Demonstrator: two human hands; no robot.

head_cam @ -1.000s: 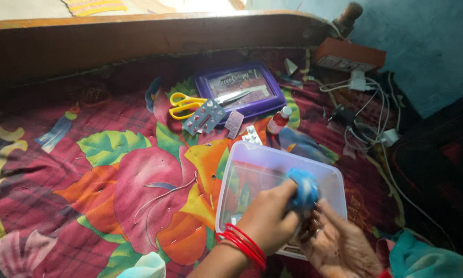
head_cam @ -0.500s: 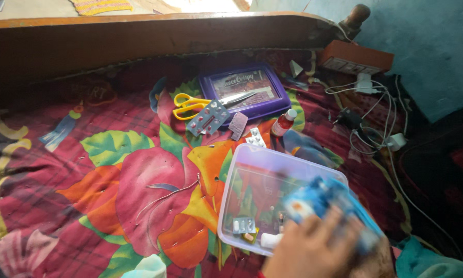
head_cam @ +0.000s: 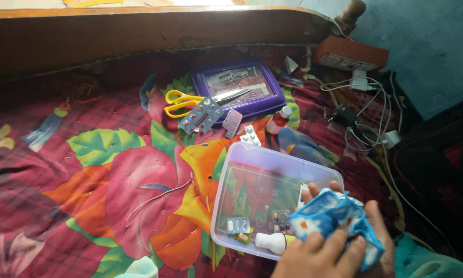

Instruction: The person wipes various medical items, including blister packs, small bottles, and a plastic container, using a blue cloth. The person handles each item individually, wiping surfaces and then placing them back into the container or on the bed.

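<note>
Now blue-white cloth (head_cam: 334,219) bunched between both hands (head_cam: 339,247), over clear box (head_cam: 252,170) edge

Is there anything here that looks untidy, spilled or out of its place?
Nothing is spilled or broken. Still, several things lie loose on the bedsheet outside the clear box: yellow scissors, pill strips and a small red bottle on its side. White cables lie tangled near the wall.

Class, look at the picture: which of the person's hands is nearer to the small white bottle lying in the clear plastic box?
Left. The left hand grips the blue-and-white cloth just right of the white bottle; the right hand lies under the cloth, farther right.
</note>
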